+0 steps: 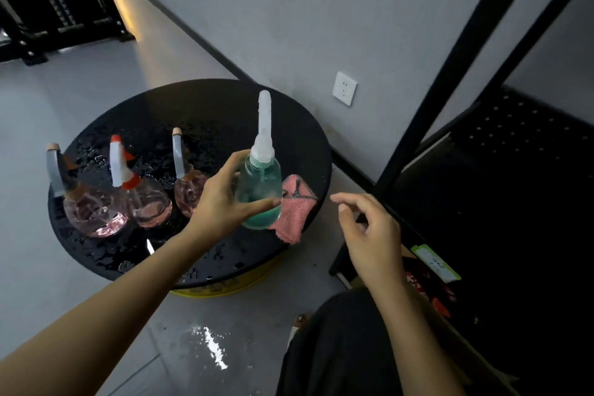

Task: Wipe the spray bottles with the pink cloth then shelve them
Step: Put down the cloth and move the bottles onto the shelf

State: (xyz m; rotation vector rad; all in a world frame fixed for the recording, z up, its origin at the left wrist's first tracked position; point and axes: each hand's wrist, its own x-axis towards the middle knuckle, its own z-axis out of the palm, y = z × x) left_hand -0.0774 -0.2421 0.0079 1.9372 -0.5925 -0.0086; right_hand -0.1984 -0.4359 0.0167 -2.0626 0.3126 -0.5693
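My left hand [221, 199] grips a green spray bottle [261, 186] with a white nozzle, held upright over the right part of a round black table [199, 106]. The pink cloth [294, 212] lies crumpled on the table's right edge, just behind and to the right of that bottle. My right hand [369, 228] hovers to the right of the table with fingers spread, holding nothing. Three pink spray bottles stand in a row on the table's left half: one with a grey nozzle [93, 206], one with a white and red nozzle [148, 202], one partly hidden by my left hand [189, 190].
The tabletop is wet with droplets, and a puddle [212, 347] shines on the grey floor in front. A black metal shelf unit [501, 170] stands at the right against the wall. A white wall socket [345, 88] sits behind the table. My dark-clothed knee [340, 341] is below my right hand.
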